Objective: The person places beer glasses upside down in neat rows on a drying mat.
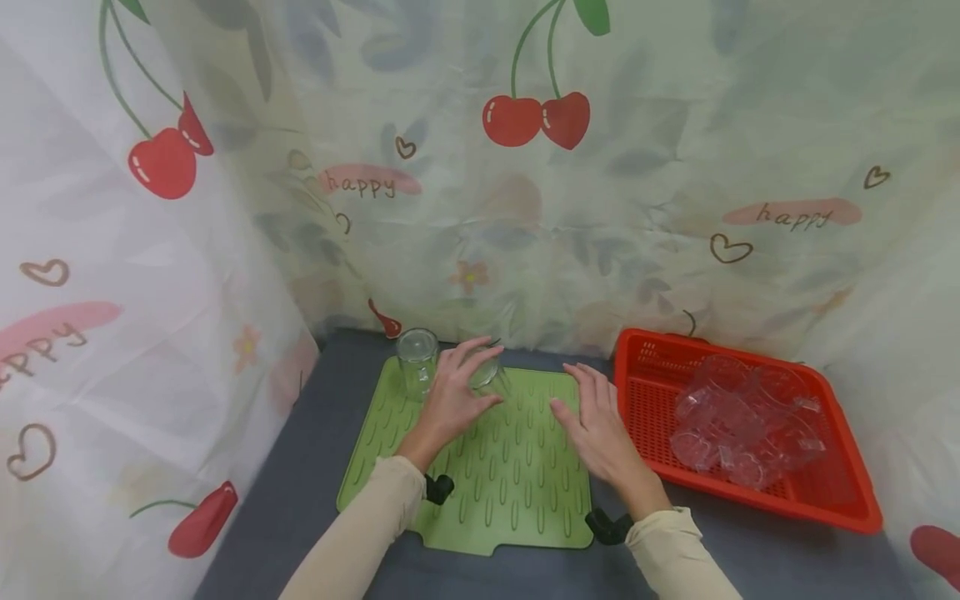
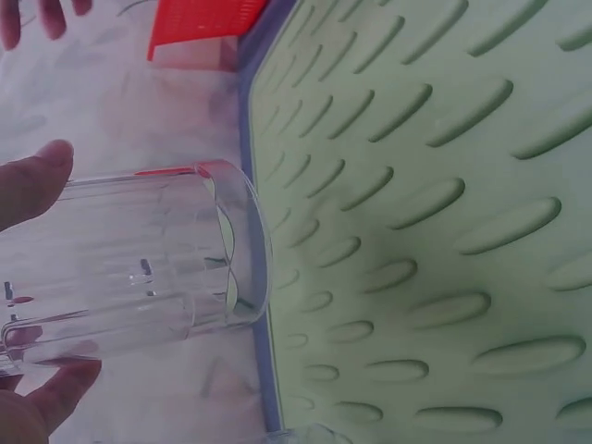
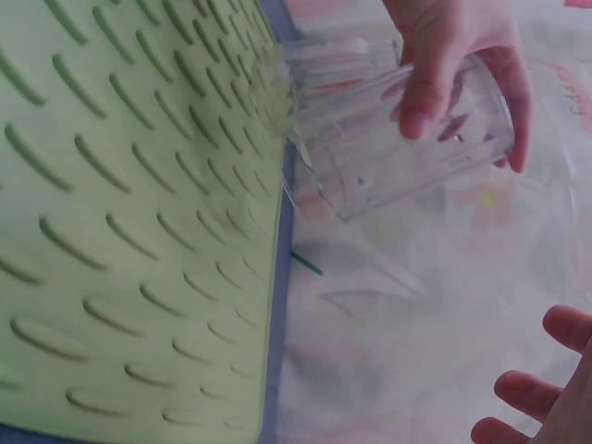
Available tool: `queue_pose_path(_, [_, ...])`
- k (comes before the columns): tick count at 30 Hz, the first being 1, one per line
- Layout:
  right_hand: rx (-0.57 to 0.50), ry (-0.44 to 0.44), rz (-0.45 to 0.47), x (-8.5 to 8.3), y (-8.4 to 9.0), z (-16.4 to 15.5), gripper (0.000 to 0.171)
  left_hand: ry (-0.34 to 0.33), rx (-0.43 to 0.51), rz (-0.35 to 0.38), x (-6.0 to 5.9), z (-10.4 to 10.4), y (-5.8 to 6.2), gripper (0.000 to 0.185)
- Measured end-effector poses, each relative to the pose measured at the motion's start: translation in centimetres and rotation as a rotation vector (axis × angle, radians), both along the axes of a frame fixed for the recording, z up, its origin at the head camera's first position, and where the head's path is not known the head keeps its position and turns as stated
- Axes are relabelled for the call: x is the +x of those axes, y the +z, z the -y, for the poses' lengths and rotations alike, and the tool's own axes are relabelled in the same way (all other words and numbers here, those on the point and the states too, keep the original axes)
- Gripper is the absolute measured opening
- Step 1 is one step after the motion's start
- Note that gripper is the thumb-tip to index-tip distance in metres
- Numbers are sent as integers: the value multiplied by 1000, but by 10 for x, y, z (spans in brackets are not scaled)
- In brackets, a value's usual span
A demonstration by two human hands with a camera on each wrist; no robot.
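Observation:
My left hand (image 1: 450,398) holds a clear drinking glass (image 1: 489,377) over the back of the green ridged mat (image 1: 517,467), thumb on one side and fingers on the other. In the right wrist view this glass (image 3: 379,162) leans, one end close to the mat; whether it touches is unclear. A second clear glass (image 1: 417,354) stands upside down at the mat's back left corner, beside the left hand. Above the mat's right side, my right hand (image 1: 600,425) has its fingers apart and holds nothing. Part of the held glass is hidden behind the left hand in the head view.
A red plastic basket (image 1: 645,433) to the right of the mat contains several clear glasses (image 1: 742,417) heaped together. Mat and basket rest on a dark grey table (image 1: 300,492). A printed curtain (image 1: 645,275) surrounds the back and sides.

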State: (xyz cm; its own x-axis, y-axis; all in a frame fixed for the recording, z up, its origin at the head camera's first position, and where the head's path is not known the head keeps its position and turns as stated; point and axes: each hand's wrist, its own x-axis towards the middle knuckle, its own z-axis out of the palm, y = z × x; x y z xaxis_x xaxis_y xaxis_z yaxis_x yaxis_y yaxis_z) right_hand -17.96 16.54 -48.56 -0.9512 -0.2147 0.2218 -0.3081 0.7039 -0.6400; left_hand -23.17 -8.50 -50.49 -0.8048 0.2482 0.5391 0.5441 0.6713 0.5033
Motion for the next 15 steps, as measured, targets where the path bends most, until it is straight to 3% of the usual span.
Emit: queue_pose_path(15, [37, -48, 11, -5, 7, -35, 64, -31, -26, 112, -22, -9, -12, 83])
